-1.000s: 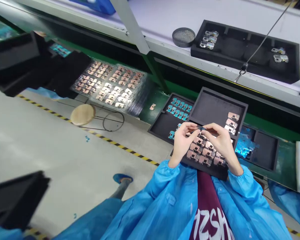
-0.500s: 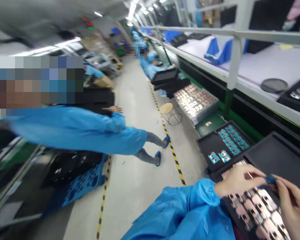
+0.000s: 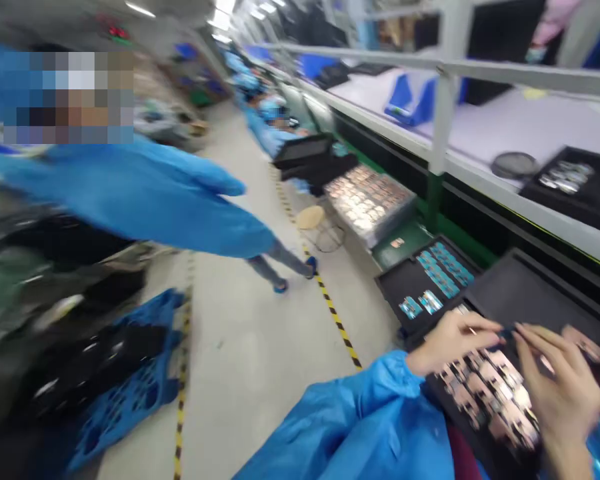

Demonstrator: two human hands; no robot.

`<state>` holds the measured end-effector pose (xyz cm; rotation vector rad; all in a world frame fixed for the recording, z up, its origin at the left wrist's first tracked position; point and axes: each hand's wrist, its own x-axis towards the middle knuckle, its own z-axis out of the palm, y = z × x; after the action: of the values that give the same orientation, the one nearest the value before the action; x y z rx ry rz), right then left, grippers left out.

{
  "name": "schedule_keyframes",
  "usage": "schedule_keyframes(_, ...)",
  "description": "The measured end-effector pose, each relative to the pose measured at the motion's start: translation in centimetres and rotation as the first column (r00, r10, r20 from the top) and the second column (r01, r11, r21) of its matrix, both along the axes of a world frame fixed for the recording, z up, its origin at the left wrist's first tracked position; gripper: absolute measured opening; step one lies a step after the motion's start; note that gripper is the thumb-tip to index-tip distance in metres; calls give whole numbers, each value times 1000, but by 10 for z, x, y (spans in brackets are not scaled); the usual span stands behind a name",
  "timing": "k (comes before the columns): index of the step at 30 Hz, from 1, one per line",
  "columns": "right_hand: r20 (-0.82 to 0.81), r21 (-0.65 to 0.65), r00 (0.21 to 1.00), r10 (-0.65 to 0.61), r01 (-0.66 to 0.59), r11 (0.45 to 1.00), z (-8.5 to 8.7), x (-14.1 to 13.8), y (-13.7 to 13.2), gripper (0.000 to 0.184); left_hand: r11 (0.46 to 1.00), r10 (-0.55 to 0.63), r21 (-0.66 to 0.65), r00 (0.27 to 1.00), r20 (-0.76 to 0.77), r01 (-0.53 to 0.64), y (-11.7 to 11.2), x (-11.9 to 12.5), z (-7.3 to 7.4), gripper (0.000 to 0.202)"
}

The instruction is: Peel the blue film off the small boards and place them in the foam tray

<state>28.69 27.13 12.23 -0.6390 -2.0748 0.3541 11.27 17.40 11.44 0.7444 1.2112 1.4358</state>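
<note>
My left hand (image 3: 453, 340) is closed, fingertips pinched at a small dark blue piece (image 3: 505, 335) whose kind is too small to tell. From the other side my right hand (image 3: 557, 380) holds the same piece between thumb and forefinger. Under both hands lies a black tray with rows of shiny copper-coloured metal parts (image 3: 497, 393). Just behind the hands is another black tray (image 3: 535, 290), and a copper-coloured part (image 3: 583, 343) lies near its right end. Farther left, several parts with blue film (image 3: 443, 270) sit in a black foam tray (image 3: 395, 283).
A stack of trays with copper-coloured parts (image 3: 370, 193) stands on the green bench beyond. A round stool (image 3: 311, 217) is in the aisle. A co-worker in a blue gown (image 3: 180, 200) stands at left, near a blue pallet (image 3: 155, 373). A white rail post (image 3: 443, 120) rises at right.
My view has swung right, so the benches and trays appear farther left. Both hands still hold the small blue piece, and more of my right hand shows. The co-worker's posture has changed.
</note>
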Motion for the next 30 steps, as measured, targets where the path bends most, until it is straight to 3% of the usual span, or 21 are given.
schedule_keyframes(4,73,43,989,-131,128,991,9,-2,-10,20,997,34,-72,999,-14,-35,7,-2,8,34)
schedule_keyframes(10,154,182,957,-246,217,959,0,16,-12,27,980,-9,-190,963,270,63,22,14,-5,37)
schedule_keyframes(16,194,251,966,-172,121,960,-2,37,-17,25,958,-69,-217,882,467,190,30,25,-13,40)
schedule_keyframes(22,140,158,983,-121,98,983,-9,45,-27,25,949,-84,-206,825,559,237,44,29,-13,28)
schedule_keyframes(25,27,48,993,-112,110,993,-14,50,-43,22,950,-66,-235,871,487,204,52,30,-14,29)
schedule_keyframes(27,-114,-95,974,-194,184,978,-23,61,-52,18,956,-38,-261,941,336,131,65,29,-16,30)
schedule_keyframes(29,-230,-308,882,-411,335,891,-41,86,-54,10,975,-63,-206,994,85,79,90,28,-19,30)
schedule_keyframes(30,-243,-433,803,-544,412,802,-55,103,-52,5,983,-108,-155,993,-52,99,108,29,-22,29)
